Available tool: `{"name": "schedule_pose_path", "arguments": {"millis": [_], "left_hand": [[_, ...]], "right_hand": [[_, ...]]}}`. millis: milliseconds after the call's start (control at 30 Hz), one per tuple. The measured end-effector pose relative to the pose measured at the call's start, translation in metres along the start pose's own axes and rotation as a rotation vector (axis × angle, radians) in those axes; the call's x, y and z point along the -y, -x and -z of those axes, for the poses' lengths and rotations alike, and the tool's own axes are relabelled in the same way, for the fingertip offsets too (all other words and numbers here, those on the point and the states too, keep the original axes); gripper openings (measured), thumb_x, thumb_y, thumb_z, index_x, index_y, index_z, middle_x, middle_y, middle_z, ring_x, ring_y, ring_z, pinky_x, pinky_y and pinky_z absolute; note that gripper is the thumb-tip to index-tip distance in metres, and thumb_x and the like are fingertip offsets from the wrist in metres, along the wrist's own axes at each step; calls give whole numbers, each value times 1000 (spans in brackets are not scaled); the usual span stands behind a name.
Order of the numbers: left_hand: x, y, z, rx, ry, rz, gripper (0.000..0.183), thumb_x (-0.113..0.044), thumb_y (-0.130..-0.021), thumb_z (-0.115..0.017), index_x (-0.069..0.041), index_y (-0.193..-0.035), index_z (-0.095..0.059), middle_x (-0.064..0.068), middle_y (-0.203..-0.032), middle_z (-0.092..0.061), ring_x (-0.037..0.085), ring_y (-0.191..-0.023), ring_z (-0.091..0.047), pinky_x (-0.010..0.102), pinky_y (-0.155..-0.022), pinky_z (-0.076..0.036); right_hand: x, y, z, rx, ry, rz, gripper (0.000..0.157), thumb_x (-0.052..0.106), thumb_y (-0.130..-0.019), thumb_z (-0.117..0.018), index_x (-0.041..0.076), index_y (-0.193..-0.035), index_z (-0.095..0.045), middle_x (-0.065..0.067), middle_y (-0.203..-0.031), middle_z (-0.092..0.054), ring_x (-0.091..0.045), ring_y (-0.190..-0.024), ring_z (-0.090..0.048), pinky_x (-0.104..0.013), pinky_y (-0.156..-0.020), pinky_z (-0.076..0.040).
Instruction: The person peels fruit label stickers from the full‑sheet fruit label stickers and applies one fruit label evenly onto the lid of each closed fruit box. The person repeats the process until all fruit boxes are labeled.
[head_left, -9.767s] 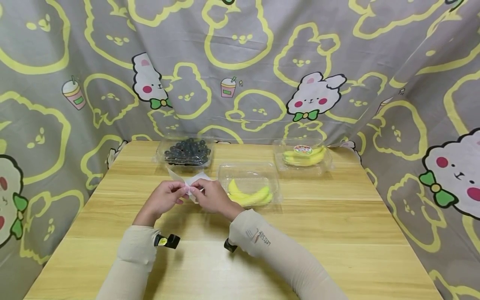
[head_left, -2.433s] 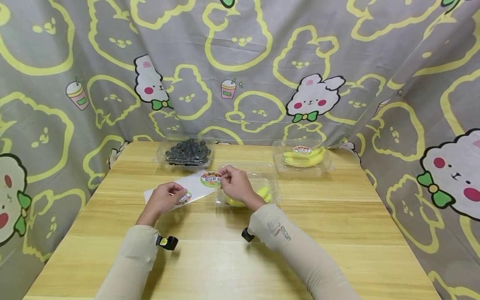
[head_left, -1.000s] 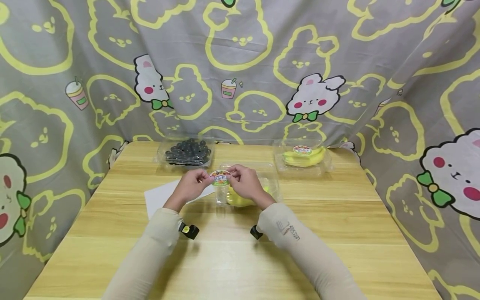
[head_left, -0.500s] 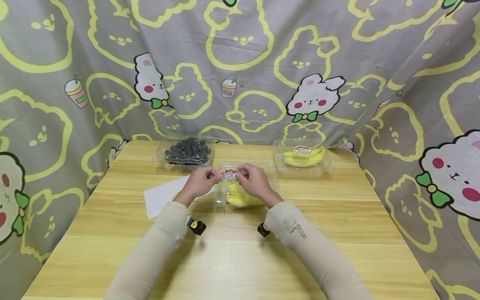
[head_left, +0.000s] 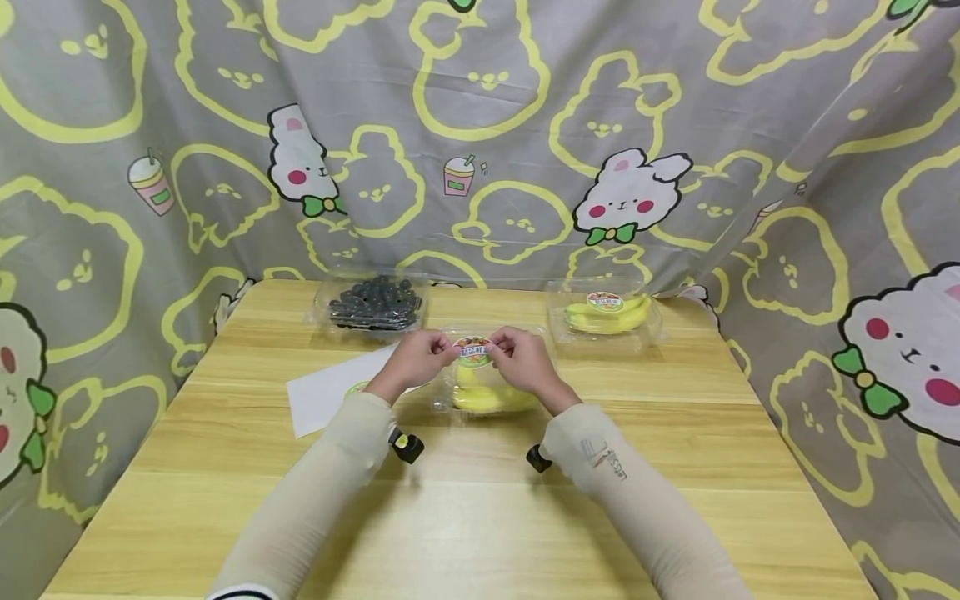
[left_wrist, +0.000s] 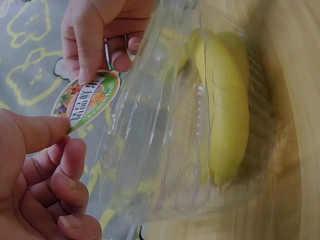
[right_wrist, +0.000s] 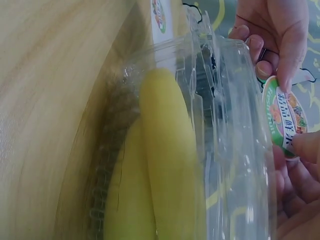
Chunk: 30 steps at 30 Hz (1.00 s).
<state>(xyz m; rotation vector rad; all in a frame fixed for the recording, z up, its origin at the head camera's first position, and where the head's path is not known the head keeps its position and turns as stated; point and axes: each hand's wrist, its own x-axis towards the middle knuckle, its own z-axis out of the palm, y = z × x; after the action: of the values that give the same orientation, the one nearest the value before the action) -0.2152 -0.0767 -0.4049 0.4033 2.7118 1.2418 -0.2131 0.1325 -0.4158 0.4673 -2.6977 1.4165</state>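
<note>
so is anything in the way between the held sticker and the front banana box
Nothing visible: no object shows between the held sticker and the front box's clear lid; whether they touch, I can't tell.

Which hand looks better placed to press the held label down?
Right hand, probably: both pinch the label, but in the head view the right overlaps the nearest box more than the left hand.
</note>
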Motion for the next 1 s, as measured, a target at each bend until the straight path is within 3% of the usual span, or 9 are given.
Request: {"name": "schedule_pose_path", "arguments": {"millis": [233,333,467,800,1000], "left_hand": [[-8,-9,-5,20,-12,-42,24,-27,-96,-63,-10,-79,-62,2,-70,-56,17,-60,-47,31,-56,-41],[-11,-12,-7,26,-24,-44,24,-27,-96,-63,-10,-79,-62,2,-70,-56,17,-59,-47,31,-56,-41],[-16,-14,-9,41,-59,-41,25,-28,-96,-62,-11,-78,-63,1,-68,-56,15,-57,-46,30,-56,-41],[-24,-19,-14,101,-91,-11,28,-28,-96,-62,-9,-75,-60,0,-63,-51,14,-54,-43,29,-57,-40],[-28,-23,-19,78,-137,15,29,-27,-95,-63,-8,-73,-62,0,-61,-54,14,-53,-44,29,-57,-41]], "right_hand": [[-4,3,10,-57,38,-2,11,15,-94,-65,5,-91,-68,-5,-78,-67,-16,-65,-61,-29,-56,-50],[-7,3,14,-55,49,-8,12,16,-94,-65,5,-92,-69,-10,-78,-67,-15,-65,-57,-29,-58,-48],[-11,4,19,-44,41,-33,14,16,-94,-66,3,-96,-70,-14,-80,-67,-15,-66,-58,-29,-58,-48],[-18,4,27,-44,49,-111,21,20,-92,-68,5,-106,-67,-2,-78,-67,-16,-62,-60,-32,-56,-49],[-21,4,28,-44,65,-117,22,19,-92,-68,3,-107,-66,-4,-77,-67,-16,-63,-62,-33,-57,-51]]}}
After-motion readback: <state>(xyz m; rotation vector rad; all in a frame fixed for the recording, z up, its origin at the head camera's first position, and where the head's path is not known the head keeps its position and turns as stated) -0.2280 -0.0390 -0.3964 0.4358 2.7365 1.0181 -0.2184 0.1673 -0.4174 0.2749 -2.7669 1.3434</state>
